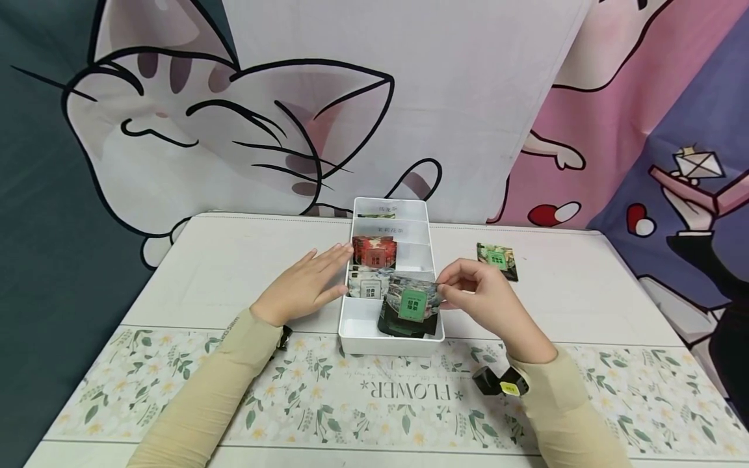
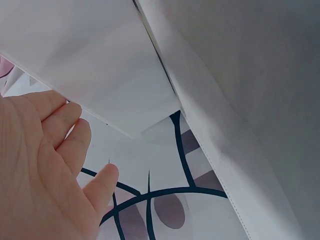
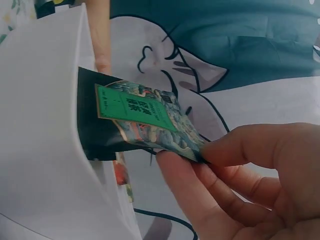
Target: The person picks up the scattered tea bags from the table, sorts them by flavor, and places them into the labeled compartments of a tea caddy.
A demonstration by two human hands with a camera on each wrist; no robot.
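A white divided box (image 1: 386, 346) stands on the table. My right hand (image 1: 482, 296) pinches a dark tea sachet with a green label (image 1: 412, 303) by its upper right corner, over the nearest compartment. The right wrist view shows thumb and fingers on one corner of this sachet (image 3: 142, 112), its other end past the box wall (image 3: 40, 115). My left hand (image 1: 310, 279) has its fingers extended along the box's left side; in the left wrist view that hand (image 2: 45, 155) lies against the white wall (image 2: 95, 60). Behind the sachet are a white-labelled sachet (image 1: 365, 286) and a red sachet (image 1: 374, 252).
Another sachet with a green label (image 1: 497, 261) lies on the table right of the box. A thin green sachet edge (image 1: 376, 216) shows in the far compartment. A flower-printed strip (image 1: 328, 409) crosses the table's front, and a cat-patterned cloth (image 1: 468, 97) hangs behind.
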